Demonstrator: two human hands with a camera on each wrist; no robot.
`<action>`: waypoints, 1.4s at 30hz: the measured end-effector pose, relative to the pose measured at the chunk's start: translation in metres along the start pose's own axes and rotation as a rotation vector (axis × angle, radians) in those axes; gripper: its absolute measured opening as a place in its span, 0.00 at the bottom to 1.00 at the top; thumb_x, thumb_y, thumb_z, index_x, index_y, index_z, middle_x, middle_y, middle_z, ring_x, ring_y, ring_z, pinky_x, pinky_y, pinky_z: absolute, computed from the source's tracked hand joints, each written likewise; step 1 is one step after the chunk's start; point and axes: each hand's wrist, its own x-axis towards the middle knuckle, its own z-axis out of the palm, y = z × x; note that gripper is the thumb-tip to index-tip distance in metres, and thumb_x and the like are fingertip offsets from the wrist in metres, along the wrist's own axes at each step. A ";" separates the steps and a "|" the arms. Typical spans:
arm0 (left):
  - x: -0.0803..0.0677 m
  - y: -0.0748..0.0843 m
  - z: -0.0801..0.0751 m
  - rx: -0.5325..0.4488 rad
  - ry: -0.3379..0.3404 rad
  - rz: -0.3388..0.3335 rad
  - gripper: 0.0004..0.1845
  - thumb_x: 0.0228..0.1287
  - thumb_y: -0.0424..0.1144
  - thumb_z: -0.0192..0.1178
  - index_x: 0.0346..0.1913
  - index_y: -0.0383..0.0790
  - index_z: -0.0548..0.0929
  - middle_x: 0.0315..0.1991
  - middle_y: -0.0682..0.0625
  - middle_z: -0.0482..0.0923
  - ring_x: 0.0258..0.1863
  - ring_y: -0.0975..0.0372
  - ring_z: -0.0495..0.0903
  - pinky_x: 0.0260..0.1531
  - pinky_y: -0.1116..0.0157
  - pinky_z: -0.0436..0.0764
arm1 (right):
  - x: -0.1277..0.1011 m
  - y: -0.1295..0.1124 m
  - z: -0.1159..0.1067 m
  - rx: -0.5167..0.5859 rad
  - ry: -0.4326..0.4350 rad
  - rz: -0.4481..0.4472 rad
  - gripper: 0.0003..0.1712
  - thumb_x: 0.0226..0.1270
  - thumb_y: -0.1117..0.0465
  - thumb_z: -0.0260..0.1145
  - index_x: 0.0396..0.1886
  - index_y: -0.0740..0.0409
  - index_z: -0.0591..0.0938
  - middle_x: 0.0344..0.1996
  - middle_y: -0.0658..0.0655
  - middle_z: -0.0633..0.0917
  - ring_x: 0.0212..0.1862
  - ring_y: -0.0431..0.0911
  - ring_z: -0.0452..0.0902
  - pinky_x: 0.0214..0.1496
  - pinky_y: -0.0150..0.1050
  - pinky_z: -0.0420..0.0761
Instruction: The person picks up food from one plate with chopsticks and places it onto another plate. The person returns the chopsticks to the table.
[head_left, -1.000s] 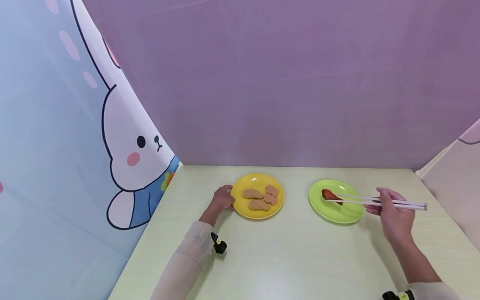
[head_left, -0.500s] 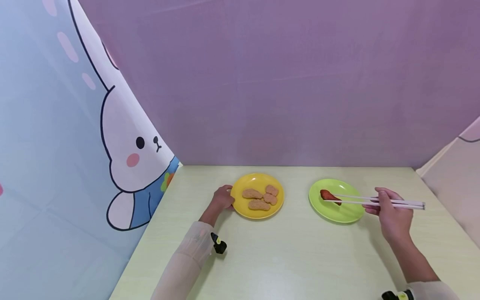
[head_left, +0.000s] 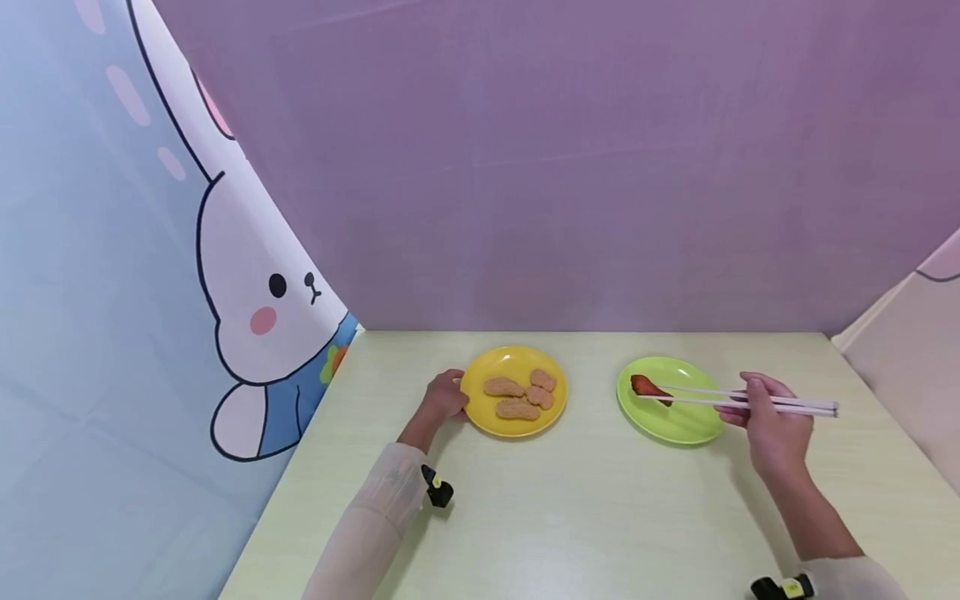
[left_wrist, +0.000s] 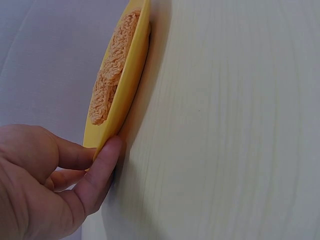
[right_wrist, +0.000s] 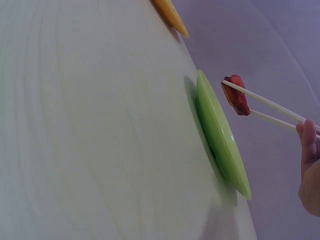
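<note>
Over the pale wooden desk (head_left: pixel 600 517), the right hand (head_left: pixel 772 429) is lifting white chopsticks (head_left: pixel 738 400) pinching a red meat piece (head_left: pixel 647 387) clear of the round green plate (head_left: pixel 675 425), suggesting transfer. Beside it, the left hand (left_wrist: pixel 45 185) is gripping the nugget-filled yellow plate (left_wrist: pixel 125 85). Alongside, the meat piece (right_wrist: pixel 237 95) is hovering off the green plate (right_wrist: pixel 220 135).

The head view looks forward and down from above the desk (head_left: pixel 585 517), taking in both plates from a distance. The left wrist view sits low and close at the yellow plate (left_wrist: pixel 125 82) rim; the right wrist view skims the desk toward the green plate (right_wrist: pixel 220 135), the yellow plate's edge showing beyond.
</note>
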 end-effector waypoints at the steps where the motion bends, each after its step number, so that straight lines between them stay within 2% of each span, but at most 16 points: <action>1: 0.001 0.000 0.000 -0.002 -0.002 0.000 0.34 0.59 0.24 0.57 0.71 0.40 0.72 0.58 0.38 0.81 0.26 0.62 0.85 0.25 0.69 0.86 | 0.000 0.001 0.001 -0.003 0.005 -0.001 0.07 0.71 0.61 0.67 0.42 0.59 0.88 0.24 0.57 0.89 0.21 0.46 0.88 0.23 0.37 0.86; 8: 0.001 -0.002 0.000 -0.031 -0.007 -0.005 0.34 0.58 0.23 0.57 0.71 0.39 0.72 0.58 0.38 0.81 0.27 0.62 0.86 0.26 0.68 0.87 | -0.001 0.006 0.009 0.006 0.025 0.016 0.10 0.70 0.61 0.68 0.45 0.62 0.86 0.25 0.57 0.89 0.20 0.47 0.87 0.22 0.37 0.86; 20: -0.001 0.002 -0.001 -0.055 -0.007 -0.011 0.35 0.57 0.22 0.57 0.71 0.40 0.72 0.57 0.38 0.81 0.29 0.61 0.86 0.27 0.67 0.87 | -0.001 0.009 0.022 -0.012 0.019 0.011 0.09 0.71 0.62 0.67 0.45 0.61 0.86 0.25 0.56 0.89 0.20 0.46 0.87 0.21 0.37 0.86; 25: -0.003 0.001 0.000 -0.041 -0.007 -0.008 0.36 0.57 0.22 0.57 0.72 0.39 0.72 0.57 0.39 0.81 0.29 0.61 0.85 0.28 0.68 0.87 | -0.001 0.009 0.030 -0.028 0.004 0.015 0.08 0.70 0.61 0.67 0.44 0.59 0.87 0.26 0.56 0.89 0.21 0.46 0.88 0.22 0.37 0.86; 42: -0.002 0.000 0.001 0.005 0.004 0.015 0.36 0.56 0.24 0.58 0.71 0.40 0.72 0.54 0.41 0.83 0.28 0.62 0.84 0.28 0.69 0.86 | -0.005 0.020 0.058 -0.033 -0.015 0.020 0.10 0.72 0.59 0.66 0.46 0.59 0.86 0.26 0.56 0.88 0.21 0.47 0.87 0.22 0.37 0.86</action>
